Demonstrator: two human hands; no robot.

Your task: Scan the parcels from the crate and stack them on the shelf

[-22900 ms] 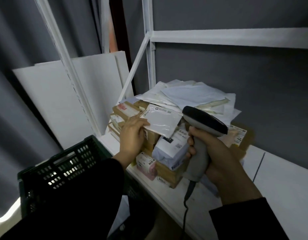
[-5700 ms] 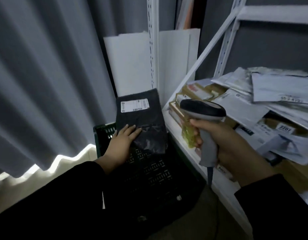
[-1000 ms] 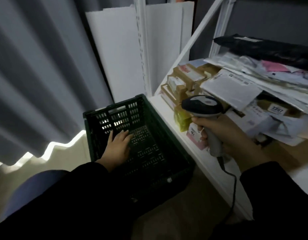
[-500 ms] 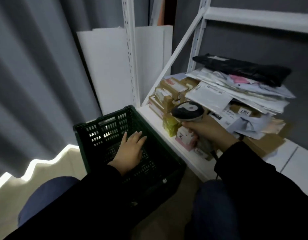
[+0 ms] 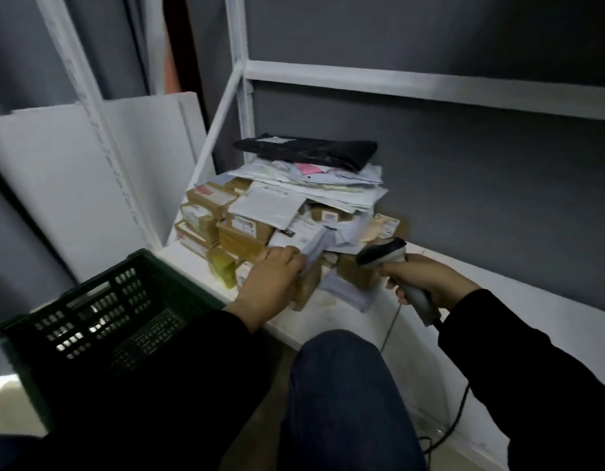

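Note:
A pile of parcels [image 5: 270,205], brown boxes under white mailers, stands on the white shelf board [image 5: 498,294], with a black bag parcel [image 5: 307,149] on top. My left hand [image 5: 270,280] rests on the front of the pile, fingertips against a grey-white mailer [image 5: 314,244]. My right hand [image 5: 426,277] grips the grey handheld scanner [image 5: 382,253], held low just right of the pile and over the shelf. The dark green crate [image 5: 90,311] stands on the floor at the lower left; I see no parcel inside it.
White boards [image 5: 49,185] lean behind the crate, beside the white shelf upright [image 5: 239,79]. A crossbar [image 5: 430,88] runs above the pile. My knee [image 5: 338,385] is in front of the shelf edge. The scanner cable [image 5: 460,413] hangs to the floor.
My left hand has come out of the crate and moved right onto the front of the pile. The scanner has shifted to the right of the pile. The view has swung right.

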